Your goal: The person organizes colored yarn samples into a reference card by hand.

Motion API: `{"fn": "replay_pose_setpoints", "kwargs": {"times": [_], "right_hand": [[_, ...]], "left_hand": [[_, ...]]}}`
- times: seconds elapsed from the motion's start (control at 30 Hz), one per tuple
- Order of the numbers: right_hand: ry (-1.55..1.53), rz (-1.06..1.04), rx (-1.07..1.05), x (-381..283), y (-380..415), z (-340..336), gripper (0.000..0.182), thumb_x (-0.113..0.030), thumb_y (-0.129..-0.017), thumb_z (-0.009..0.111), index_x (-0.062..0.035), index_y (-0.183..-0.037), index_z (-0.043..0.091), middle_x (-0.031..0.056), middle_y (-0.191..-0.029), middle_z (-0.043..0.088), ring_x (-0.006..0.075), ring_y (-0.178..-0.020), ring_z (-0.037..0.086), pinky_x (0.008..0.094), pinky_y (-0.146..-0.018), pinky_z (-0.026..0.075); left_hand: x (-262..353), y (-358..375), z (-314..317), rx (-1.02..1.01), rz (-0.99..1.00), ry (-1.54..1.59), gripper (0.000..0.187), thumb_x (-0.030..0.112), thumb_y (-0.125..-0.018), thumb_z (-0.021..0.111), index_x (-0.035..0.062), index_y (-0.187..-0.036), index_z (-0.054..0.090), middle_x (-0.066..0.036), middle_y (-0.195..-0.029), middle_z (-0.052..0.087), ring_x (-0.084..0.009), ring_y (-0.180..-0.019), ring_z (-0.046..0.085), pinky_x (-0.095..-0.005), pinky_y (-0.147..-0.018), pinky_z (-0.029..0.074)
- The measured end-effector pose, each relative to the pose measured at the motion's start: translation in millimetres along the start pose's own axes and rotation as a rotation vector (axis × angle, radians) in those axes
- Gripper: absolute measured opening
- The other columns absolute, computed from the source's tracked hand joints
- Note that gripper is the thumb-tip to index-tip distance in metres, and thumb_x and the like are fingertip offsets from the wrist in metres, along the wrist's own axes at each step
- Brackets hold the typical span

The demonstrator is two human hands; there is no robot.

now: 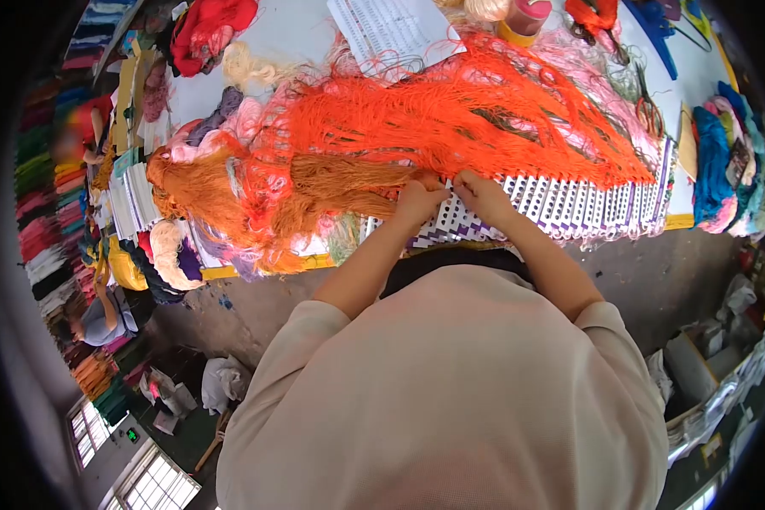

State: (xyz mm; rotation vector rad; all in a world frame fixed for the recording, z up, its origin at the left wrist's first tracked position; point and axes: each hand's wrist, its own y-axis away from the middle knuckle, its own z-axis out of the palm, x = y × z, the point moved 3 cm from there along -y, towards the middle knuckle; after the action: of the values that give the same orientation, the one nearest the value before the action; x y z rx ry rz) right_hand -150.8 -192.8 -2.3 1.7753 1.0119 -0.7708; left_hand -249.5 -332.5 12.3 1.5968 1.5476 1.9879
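Observation:
A row of white cards with dark round holes point(561, 202) lies along the table's front edge. Bright orange-red thread point(374, 115) spreads over the table behind the cards and reaches their upper edge. Brown-orange thread point(340, 183) runs from the left toward my hands. My left hand point(420, 202) is closed at the right end of the brown thread, fingers pinched on strands. Close beside it, my right hand point(478, 194) is also closed, at the cards' upper edge; what its fingertips hold is too small to make out.
A printed sheet point(391, 34) lies at the back, with a pink-and-yellow container point(525, 19) to its right. Scissors point(648, 110) rest on the right. Blue yarn point(712, 166) hangs at the far right. At the left, another person point(106, 314) is near colored yarn racks.

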Motion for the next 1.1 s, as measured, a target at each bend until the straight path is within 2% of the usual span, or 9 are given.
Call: {"fn": "replay_pose_setpoints", "kwargs": {"times": [0.1, 0.33, 0.43, 0.5, 0.63, 0.73, 0.93, 1.03, 1.1], "right_hand": [[-0.132, 0.062, -0.070, 2, -7, 1, 0.012, -0.020, -0.094, 0.056, -0.0096, -0.099, 0.054, 0.0099, -0.068, 0.060, 0.0232, -0.060, 0.061, 0.0374, -0.056, 0.048], [-0.284, 0.220, -0.175, -4, -8, -4, 0.010, -0.017, -0.094, 0.056, -0.0071, -0.098, 0.052, 0.0050, -0.063, 0.058, 0.0140, -0.052, 0.055, 0.0302, -0.046, 0.045], [-0.309, 0.205, -0.137, -1, -5, 0, 0.009, -0.015, -0.093, 0.055, -0.0061, -0.096, 0.054, 0.0052, -0.064, 0.059, 0.0137, -0.054, 0.056, 0.0297, -0.048, 0.046], [-0.341, 0.193, -0.100, 6, -5, 3, 0.009, -0.014, -0.093, 0.055, -0.0056, -0.095, 0.055, 0.0054, -0.065, 0.059, 0.0135, -0.055, 0.057, 0.0292, -0.049, 0.046], [-0.333, 0.220, -0.130, 11, -5, 5, 0.008, -0.012, -0.091, 0.056, -0.0057, -0.096, 0.057, 0.0052, -0.067, 0.061, 0.0126, -0.057, 0.058, 0.0270, -0.052, 0.047], [-0.350, 0.233, -0.140, 4, 0, 3, 0.012, -0.014, -0.089, 0.061, -0.0050, -0.097, 0.058, 0.0050, -0.070, 0.062, 0.0114, -0.058, 0.058, 0.0257, -0.052, 0.046], [-0.607, 0.243, -0.108, 4, -1, 7, 0.028, -0.021, -0.083, 0.074, -0.0040, -0.102, 0.060, 0.0037, -0.070, 0.061, 0.0091, -0.058, 0.054, 0.0248, -0.053, 0.043], [-0.420, 0.185, -0.083, 22, -5, 15, 0.034, -0.023, -0.080, 0.078, -0.0051, -0.103, 0.060, 0.0032, -0.071, 0.060, 0.0112, -0.061, 0.055, 0.0276, -0.055, 0.043], [-0.237, 0.123, -0.058, 24, -5, 16, 0.035, -0.023, -0.078, 0.079, -0.0058, -0.103, 0.061, 0.0033, -0.071, 0.060, 0.0129, -0.063, 0.056, 0.0295, -0.056, 0.045]], "left_hand": [[-17, -15, 0, -0.134, -0.047, 0.370, 0.012, 0.018, -0.088, 0.064, 0.0085, -0.080, 0.062, 0.001, -0.051, 0.045, -0.0094, -0.037, 0.035, -0.0284, -0.034, 0.022], [-3, -13, 0, -0.207, -0.078, 0.179, 0.014, 0.017, -0.090, 0.060, 0.0077, -0.078, 0.060, 0.000, -0.054, 0.049, -0.0097, -0.038, 0.036, -0.0288, -0.034, 0.024], [-11, -18, -6, -0.101, 0.072, -0.074, 0.012, 0.016, -0.089, 0.059, 0.0064, -0.082, 0.063, -0.001, -0.055, 0.051, -0.0093, -0.041, 0.041, -0.0268, -0.037, 0.028], [-7, -18, -21, 0.191, 0.420, -0.191, 0.011, 0.014, -0.088, 0.059, 0.0053, -0.085, 0.066, -0.001, -0.059, 0.055, -0.0082, -0.046, 0.045, -0.0247, -0.041, 0.032], [-4, 4, -22, -0.133, -0.046, 0.619, 0.011, 0.014, -0.086, 0.061, 0.0057, -0.089, 0.067, -0.001, -0.063, 0.060, -0.0062, -0.048, 0.044, -0.0229, -0.042, 0.029], [-1, 11, -8, -0.400, -0.187, 0.794, 0.014, 0.014, -0.088, 0.058, 0.0076, -0.099, 0.065, -0.002, -0.063, 0.060, -0.0057, -0.046, 0.042, -0.0215, -0.041, 0.028], [-5, 1, 10, -0.249, -0.031, 0.046, 0.019, 0.014, -0.084, 0.059, 0.0055, -0.099, 0.067, -0.005, -0.077, 0.069, -0.0077, -0.052, 0.049, -0.0279, -0.043, 0.036], [-17, -16, 2, -0.132, 0.368, -0.376, 0.015, 0.017, -0.084, 0.059, 0.0051, -0.087, 0.068, -0.004, -0.075, 0.068, -0.0091, -0.048, 0.048, -0.0301, -0.044, 0.037], [-16, -24, -34, 0.235, 0.472, -0.800, 0.017, 0.020, -0.084, 0.061, 0.0064, -0.078, 0.068, -0.003, -0.070, 0.066, -0.0100, -0.046, 0.047, -0.0310, -0.046, 0.038]]}}
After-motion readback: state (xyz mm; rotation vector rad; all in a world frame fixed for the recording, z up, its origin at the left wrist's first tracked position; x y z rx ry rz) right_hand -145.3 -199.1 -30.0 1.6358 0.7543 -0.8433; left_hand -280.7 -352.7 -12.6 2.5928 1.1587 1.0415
